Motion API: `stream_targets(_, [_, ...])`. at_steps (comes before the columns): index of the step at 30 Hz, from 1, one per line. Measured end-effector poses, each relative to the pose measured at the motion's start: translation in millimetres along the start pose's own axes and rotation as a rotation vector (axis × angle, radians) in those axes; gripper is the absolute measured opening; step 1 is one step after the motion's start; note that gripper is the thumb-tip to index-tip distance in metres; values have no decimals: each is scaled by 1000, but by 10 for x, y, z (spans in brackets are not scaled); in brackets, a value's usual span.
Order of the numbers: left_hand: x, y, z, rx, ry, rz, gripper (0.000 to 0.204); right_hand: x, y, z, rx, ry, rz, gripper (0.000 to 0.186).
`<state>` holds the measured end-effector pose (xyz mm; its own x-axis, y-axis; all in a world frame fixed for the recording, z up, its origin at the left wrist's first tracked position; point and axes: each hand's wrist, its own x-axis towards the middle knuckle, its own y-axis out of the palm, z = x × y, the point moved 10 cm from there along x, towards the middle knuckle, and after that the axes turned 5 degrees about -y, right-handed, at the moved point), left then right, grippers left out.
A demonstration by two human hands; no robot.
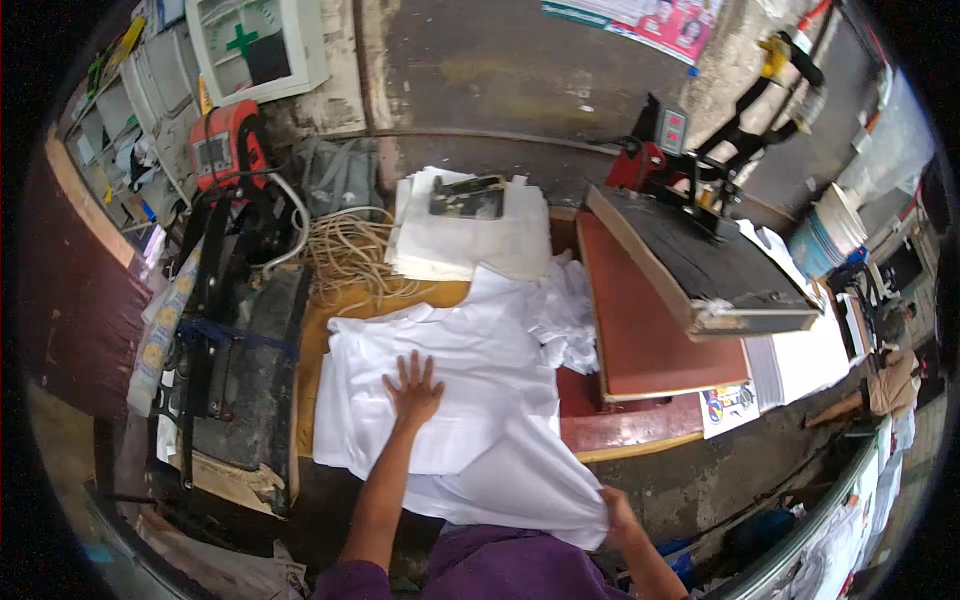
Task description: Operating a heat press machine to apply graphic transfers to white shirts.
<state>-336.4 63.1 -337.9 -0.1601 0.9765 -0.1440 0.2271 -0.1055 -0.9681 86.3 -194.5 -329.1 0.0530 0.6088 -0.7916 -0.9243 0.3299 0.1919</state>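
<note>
White cloth, seemingly a shirt (pixel 470 370), lies spread over the wooden table and hangs past its front edge. My left hand (pixel 413 392) rests flat on it with the fingers spread. At the lower right, my right hand (pixel 618 512) grips the corner of the white shirt and draws it out taut past the table's edge. A crumpled white cloth (pixel 568 315) sits beside the shirt, near the heat press on the right. That press has a raised black upper plate (pixel 715 255) above a reddish-brown lower pad (pixel 640 320).
A second heat press (pixel 240 370) with an orange control box (pixel 225 145) stands at the left. Behind the shirt are a coiled cable (pixel 350 255) and a stack of white sheets (pixel 470 245) with a dark phone (pixel 468 197) on top. Another person (pixel 890 380) is at far right.
</note>
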Motion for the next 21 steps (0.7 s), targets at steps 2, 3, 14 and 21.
stream_targets(2, [-25,-10,27,-4,-18,44,66,-331,-1178,233,111,-166,-218,24])
stream_targets(3, [-62,-84,16,-1,-22,26,67,-517,-1627,344,144,-212,-282,24])
stream_targets(14, [-2397,-482,-3308,-896,551,523,19,-1264,-1711,557,202,-541,-259,14])
stream_targets(21, [-3318,-1251,-4363,-915,915,507,17,-1868,-1271,1196,114,-674,59,17])
